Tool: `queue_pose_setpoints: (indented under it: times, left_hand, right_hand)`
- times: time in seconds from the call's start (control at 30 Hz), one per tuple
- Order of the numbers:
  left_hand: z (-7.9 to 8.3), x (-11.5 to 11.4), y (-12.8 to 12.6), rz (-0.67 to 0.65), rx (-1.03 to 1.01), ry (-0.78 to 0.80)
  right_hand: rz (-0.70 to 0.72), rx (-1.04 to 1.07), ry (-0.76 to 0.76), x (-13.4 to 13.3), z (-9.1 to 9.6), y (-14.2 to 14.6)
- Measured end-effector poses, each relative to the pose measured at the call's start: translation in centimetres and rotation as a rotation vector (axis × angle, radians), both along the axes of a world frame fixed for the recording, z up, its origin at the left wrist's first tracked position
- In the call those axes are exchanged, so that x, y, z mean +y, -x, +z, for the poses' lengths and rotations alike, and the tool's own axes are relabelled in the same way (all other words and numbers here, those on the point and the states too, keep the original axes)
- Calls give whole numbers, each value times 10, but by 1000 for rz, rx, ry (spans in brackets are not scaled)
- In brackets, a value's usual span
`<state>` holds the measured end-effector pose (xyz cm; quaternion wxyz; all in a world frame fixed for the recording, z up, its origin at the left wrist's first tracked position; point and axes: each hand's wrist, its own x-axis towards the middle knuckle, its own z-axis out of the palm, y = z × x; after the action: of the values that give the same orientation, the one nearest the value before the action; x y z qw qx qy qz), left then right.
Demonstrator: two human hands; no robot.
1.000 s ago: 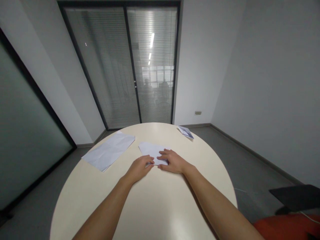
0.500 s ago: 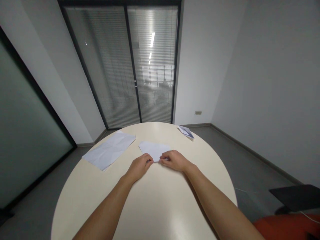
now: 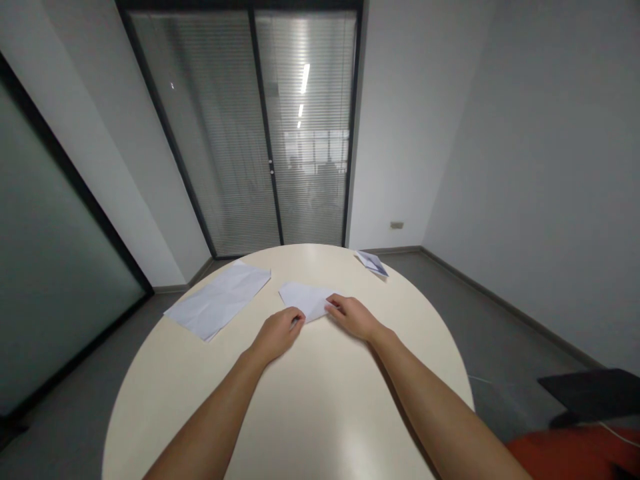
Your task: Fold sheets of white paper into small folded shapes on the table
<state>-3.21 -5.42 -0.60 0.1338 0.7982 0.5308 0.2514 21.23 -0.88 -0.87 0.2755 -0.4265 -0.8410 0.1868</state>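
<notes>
A white folded sheet of paper [image 3: 306,298] lies on the round cream table [image 3: 300,413] in front of me. My left hand [image 3: 277,333] is curled, its fingertips pinching the paper's near left corner. My right hand [image 3: 353,316] lies over the paper's right side, fingers pressed together on the fold. Both forearms reach in from the lower edge of the view.
A larger creased white sheet [image 3: 219,299] lies to the left on the table. A small folded paper piece [image 3: 371,263] sits at the far right rim. Behind the table stand glass doors with blinds [image 3: 260,133]. A dark seat [image 3: 590,393] and something orange [image 3: 575,453] are at lower right.
The paper's near right part has been folded up, so it looks narrower. My right hand slid away from me and to the right along the fold. My left hand stayed at the near corner.
</notes>
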Motion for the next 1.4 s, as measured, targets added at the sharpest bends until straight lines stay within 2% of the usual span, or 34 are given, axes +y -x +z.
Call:
queue_pose_setpoints:
  times: [0.43, 0.63, 0.9, 1.0, 1.1, 1.17, 1.27, 1.4]
  left_hand:
    - [-10, 6, 3, -17, -69, -23]
    - [-12, 5, 4, -80, -3, -47]
    - [-17, 8, 5, -99, 94, -86]
    - [-20, 11, 6, -102, 142, -118]
    - [-20, 12, 7, -92, 167, -126]
    - [-19, 11, 7, -74, 171, -118]
    - [-17, 10, 6, -54, 171, -97]
    - [-18, 10, 7, -44, 180, -83]
  right_hand:
    - [-27, 45, -14, 7, -14, 3]
    - [-31, 72, -44, 7, -19, 6]
    - [-26, -89, -179, 5, -12, 6]
    - [52, -100, -215, -1, -7, 15]
    - [211, -124, -158, -10, -6, 25]
    - [243, -178, -74, -13, -8, 29]
    - [193, -249, 36, -14, -10, 28]
    - [99, -296, 68, -10, -10, 18]
